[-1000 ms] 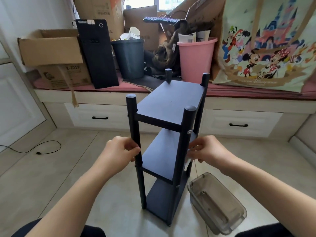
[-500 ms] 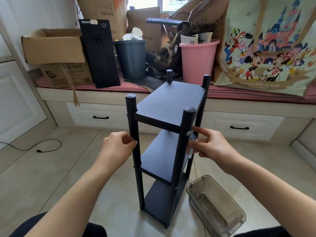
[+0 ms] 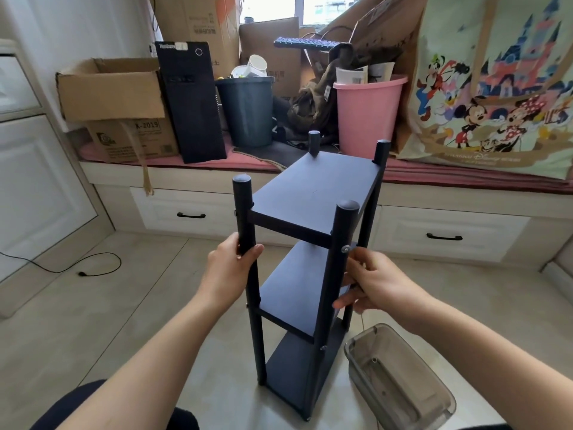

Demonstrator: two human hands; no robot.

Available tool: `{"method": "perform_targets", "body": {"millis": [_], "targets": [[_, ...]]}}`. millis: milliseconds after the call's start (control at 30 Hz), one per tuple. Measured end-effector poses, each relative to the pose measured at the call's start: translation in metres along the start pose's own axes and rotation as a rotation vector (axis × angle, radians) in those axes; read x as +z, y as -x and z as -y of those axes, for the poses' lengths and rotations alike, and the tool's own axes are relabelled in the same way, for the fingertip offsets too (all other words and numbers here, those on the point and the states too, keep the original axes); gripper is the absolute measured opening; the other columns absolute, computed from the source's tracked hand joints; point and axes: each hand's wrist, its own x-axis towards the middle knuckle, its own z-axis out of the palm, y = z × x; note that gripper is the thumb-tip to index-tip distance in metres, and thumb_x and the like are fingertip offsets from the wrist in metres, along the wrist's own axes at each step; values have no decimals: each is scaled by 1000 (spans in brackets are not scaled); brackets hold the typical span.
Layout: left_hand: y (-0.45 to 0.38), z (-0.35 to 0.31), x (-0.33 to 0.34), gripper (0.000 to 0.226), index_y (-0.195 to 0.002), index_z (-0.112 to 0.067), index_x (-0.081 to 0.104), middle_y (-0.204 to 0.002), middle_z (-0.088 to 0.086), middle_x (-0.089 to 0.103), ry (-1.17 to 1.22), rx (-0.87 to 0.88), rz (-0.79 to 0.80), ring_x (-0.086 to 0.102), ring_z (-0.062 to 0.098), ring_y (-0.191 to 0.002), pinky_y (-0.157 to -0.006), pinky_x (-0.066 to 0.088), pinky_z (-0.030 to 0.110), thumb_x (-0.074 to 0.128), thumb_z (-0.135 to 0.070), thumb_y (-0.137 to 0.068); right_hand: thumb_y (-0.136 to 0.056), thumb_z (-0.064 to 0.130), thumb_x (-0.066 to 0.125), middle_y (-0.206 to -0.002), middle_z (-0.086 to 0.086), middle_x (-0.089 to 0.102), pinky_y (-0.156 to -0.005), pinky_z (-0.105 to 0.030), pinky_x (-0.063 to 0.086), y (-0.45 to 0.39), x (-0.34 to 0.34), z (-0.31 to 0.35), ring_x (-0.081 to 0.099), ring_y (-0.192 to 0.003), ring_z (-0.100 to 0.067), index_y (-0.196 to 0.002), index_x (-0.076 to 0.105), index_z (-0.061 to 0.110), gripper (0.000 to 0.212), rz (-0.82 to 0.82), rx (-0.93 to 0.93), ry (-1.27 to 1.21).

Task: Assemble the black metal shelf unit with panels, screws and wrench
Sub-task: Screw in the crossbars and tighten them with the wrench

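Head view. The shelf (image 3: 313, 231) stands upright on the floor at frame centre, three panels already fixed between four posts. The left hand (image 3: 231, 271), at 9 o'clock of the unit, wraps the near-left post (image 3: 245, 231), thumb across its front. The right hand (image 3: 376, 282), at 3 o'clock, rests against the near-right post (image 3: 338, 268) just below a silver screw (image 3: 345, 249); its fingers curl toward the post, but whether they pinch a wrench or the post itself cannot be told.

Change: half a second ago the left hand lay lower, fingers bunched beside the post; it has climbed and closed round it. The right hand has dropped slightly below the screw. Judged from this, the work has likely passed from fastening to steadying or checking the frame.

Edges and room: a clear tub (image 3: 400, 389) sits just beside the shelf foot at 4 o'clock, the nearest obstacle to any turn rightward. The floor toward 8 o'clock is open; a cable (image 3: 93, 268) lies well apart at 9 o'clock. The drawer bench (image 3: 192, 212) at 12 o'clock stands near the far posts.
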Motion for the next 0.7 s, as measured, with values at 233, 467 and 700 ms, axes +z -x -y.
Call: {"method": "perform_targets", "body": {"millis": [233,467,700], "targets": [[-2,11,-24,19,-87,-19,59,-85,-1,70,-72,47,-172,67,25,-89,-82,54,46,61,-33,-100,-105,27,41,-101,-25,69,-57,-33,58,-11,24,9,72,-69,-41,-109,51,4,25,95,-2,-233],[-11,10,-67,19,-89,-26,63,-83,-7,72,-159,100,-312,69,25,-84,-81,55,50,62,-43,-97,-105,16,44,-104,-28,64,-57,-24,53,-20,48,23,65,-60,-20,-94,58,0,24,117,-90,-532],[-28,12,-83,23,-105,-24,69,-93,-4,74,-144,79,-401,69,26,-93,-86,55,48,65,-44,-94,-105,17,44,-89,-15,67,-58,-23,52,-24,71,55,56,-61,-15,-88,55,7,23,138,-153,-669]]}}
